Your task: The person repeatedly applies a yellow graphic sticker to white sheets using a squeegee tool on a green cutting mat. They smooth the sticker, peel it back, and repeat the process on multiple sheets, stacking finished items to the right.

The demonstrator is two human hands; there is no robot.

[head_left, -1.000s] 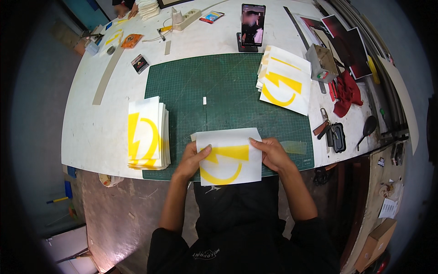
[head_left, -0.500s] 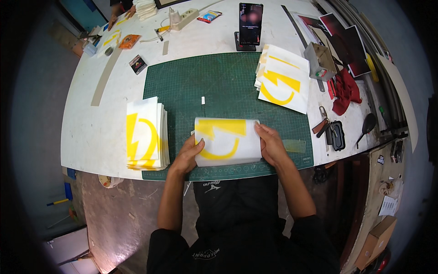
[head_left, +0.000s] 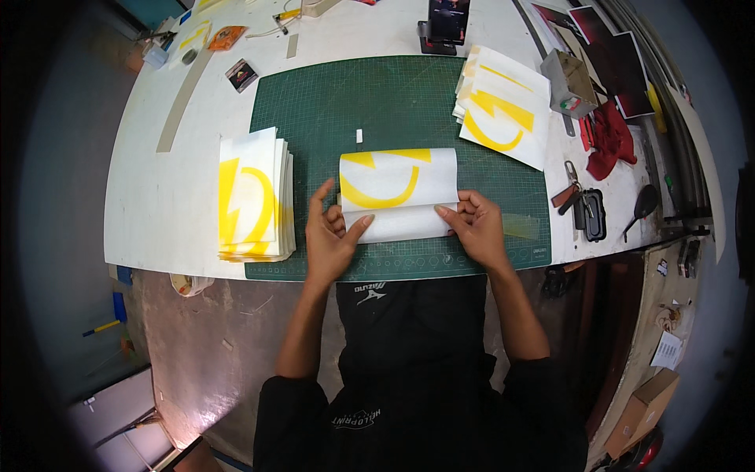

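Observation:
A white sheet (head_left: 429, 181) with a yellow printed shape lies over the green cutting mat (head_left: 314, 94) in front of me. Its near part is curled or folded over, making a plain white band. My left hand (head_left: 334, 238) grips the near left corner, thumb on top and index finger stretched out beside the sheet. At the near right corner my right hand (head_left: 478, 226) pinches the band between thumb and curled fingers. Left of the sheet stands a thick stack of similar yellow-and-white pieces (head_left: 253, 197). Another pile of them (head_left: 503, 110) lies fanned at the mat's far right.
A small white piece (head_left: 359, 135) is on the mat beyond the sheet. To the right are keys (head_left: 568, 189), a black case (head_left: 594, 214), a red cloth (head_left: 609, 141) and a grey metal box (head_left: 569, 82). A phone on a stand (head_left: 447, 23) is at the far side.
Both hands have shifted to the sheet's near corners, and its near part now shows as a folded white band. The view has tilted, so the table sits higher in the picture.

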